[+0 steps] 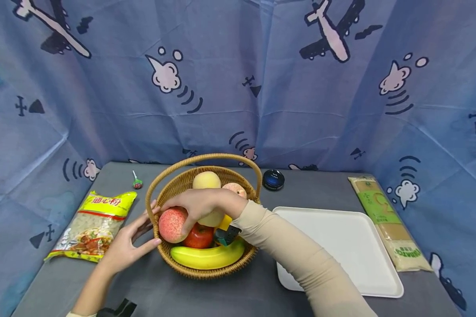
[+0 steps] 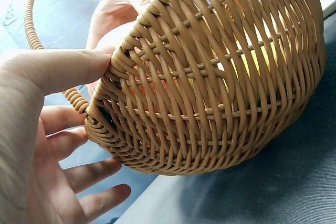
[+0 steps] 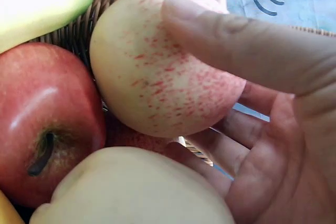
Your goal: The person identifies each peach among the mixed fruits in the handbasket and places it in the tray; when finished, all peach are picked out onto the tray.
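Note:
A wicker basket [image 1: 200, 274] of fruit with an arched handle stands mid-table. My right hand [image 1: 200, 204] reaches into it and grips a pink-speckled peach [image 1: 172, 225] at its left side. In the right wrist view the thumb lies over the peach [image 3: 163, 61] and the fingers curl behind it. My left hand [image 1: 123, 246] holds the basket's left rim, thumb on the rim and fingers spread near the handle's foot [image 2: 76, 100]. Beside the peach sit a red apple [image 1: 198, 237] and a banana [image 1: 208, 257]. A pale yellow fruit [image 1: 206, 179] and another speckled fruit [image 1: 235, 189] lie farther back.
On the left lie a yellow food packet [image 1: 99, 224] and a lollipop [image 1: 137, 182]. A dark round tin [image 1: 273, 179] stands behind the basket's right side. At the right are a white tray [image 1: 341, 251] and a long green-and-tan packet [image 1: 388, 220]. A blue patterned curtain [image 1: 222, 88] hangs behind.

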{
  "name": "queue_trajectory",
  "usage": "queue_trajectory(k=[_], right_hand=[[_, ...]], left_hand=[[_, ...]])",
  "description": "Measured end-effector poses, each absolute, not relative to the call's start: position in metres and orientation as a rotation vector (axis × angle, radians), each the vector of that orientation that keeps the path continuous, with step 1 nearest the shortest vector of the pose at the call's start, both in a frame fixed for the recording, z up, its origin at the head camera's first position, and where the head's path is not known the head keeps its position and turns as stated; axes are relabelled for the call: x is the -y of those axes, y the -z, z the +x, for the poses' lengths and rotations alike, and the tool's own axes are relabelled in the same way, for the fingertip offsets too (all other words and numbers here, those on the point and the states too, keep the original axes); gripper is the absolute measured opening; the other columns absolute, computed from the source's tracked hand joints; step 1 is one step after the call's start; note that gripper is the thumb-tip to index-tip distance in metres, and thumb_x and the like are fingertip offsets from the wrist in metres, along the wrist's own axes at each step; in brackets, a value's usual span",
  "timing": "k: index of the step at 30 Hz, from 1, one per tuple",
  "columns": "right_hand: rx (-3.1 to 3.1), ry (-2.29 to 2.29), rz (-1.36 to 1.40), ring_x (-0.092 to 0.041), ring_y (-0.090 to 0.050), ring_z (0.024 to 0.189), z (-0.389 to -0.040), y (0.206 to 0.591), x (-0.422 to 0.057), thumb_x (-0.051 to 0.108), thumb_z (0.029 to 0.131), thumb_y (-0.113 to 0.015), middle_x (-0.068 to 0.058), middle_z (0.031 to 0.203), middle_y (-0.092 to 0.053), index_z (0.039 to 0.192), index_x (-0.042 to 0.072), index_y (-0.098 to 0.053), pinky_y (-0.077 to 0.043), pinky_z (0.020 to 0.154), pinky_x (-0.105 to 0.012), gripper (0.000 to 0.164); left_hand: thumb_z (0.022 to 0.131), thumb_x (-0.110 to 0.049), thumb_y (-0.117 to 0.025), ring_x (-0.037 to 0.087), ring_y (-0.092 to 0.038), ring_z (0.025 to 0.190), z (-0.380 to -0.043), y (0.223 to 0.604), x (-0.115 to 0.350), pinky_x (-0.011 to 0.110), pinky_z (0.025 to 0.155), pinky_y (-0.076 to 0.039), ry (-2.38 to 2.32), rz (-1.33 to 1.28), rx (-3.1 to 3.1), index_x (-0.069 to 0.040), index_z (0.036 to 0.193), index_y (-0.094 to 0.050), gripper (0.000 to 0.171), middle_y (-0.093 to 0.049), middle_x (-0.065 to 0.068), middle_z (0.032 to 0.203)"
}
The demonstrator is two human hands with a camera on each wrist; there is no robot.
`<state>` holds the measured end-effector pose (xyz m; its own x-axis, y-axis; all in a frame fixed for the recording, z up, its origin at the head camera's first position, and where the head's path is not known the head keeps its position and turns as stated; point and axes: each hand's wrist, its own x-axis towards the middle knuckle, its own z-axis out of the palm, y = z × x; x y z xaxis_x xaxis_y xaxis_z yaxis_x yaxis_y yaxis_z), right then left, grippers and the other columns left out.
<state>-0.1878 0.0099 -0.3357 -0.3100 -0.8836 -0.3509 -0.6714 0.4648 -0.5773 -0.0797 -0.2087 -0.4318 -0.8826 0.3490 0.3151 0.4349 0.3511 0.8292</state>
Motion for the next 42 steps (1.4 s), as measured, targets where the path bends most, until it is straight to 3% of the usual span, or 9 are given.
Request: queue_trajectory(k=[9, 15, 27, 34, 42], right_hand=[[-2.135, 0.43, -1.319, -0.007, -0.052, 0.111, -0.185, 0.334, -0.01, 0.029, 0.074, -0.081, 0.004, 0.136, -0.051, 0.142, 0.019, -0.045, -0.046, 0.091, -0.017, 0.077], [-2.158, 0.601, -1.37, -0.007, -0.05, 0.114, -0.182, 0.334, -0.019, 0.024, 0.073, -0.082, 0.004, 0.136, -0.051, 0.138, 0.023, -0.049, -0.046, 0.093, -0.017, 0.072], [-2.215, 0.904, -1.546, -0.01, -0.05, 0.115, -0.156, 0.313, -0.061, 0.025, 0.073, -0.082, -0.001, 0.131, -0.054, 0.134, 0.012, -0.052, -0.046, 0.097, -0.019, 0.069], [-2.309, 1.142, -1.517, -0.012, -0.045, 0.119, -0.133, 0.317, -0.102, 0.03, 0.071, -0.083, -0.001, 0.132, -0.052, 0.134, 0.015, -0.051, -0.048, 0.096, -0.026, 0.072], [-2.424, 1.329, -1.432, -0.019, -0.043, 0.126, -0.116, 0.328, -0.145, 0.021, 0.068, -0.085, -0.003, 0.136, -0.049, 0.134, 0.014, -0.051, -0.05, 0.098, -0.036, 0.074]], left_hand=[[0.084, 0.002, -0.067, -0.006, -0.037, 0.132, -0.08, 0.43, 0.208, 0.013, 0.102, -0.042, 1.599, -0.749, 2.505, -0.007, 0.147, -0.036, 0.071, -0.023, 0.018, 0.156], [0.084, 0.003, -0.067, -0.006, -0.037, 0.131, -0.081, 0.43, 0.207, 0.012, 0.101, -0.042, 1.609, -0.752, 2.506, -0.012, 0.148, -0.035, 0.073, -0.023, 0.014, 0.157], [0.085, 0.002, -0.066, -0.004, -0.032, 0.136, -0.084, 0.431, 0.208, 0.01, 0.102, -0.04, 1.592, -0.765, 2.525, -0.01, 0.147, -0.036, 0.07, -0.022, 0.018, 0.156], [0.084, 0.003, -0.066, -0.003, -0.032, 0.136, -0.083, 0.431, 0.208, 0.01, 0.103, -0.039, 1.604, -0.77, 2.519, -0.004, 0.146, -0.037, 0.069, -0.021, 0.019, 0.156], [0.084, 0.005, -0.066, -0.001, -0.031, 0.138, -0.079, 0.432, 0.21, 0.011, 0.104, -0.039, 1.615, -0.751, 2.501, -0.003, 0.145, -0.037, 0.068, -0.021, 0.019, 0.156]])
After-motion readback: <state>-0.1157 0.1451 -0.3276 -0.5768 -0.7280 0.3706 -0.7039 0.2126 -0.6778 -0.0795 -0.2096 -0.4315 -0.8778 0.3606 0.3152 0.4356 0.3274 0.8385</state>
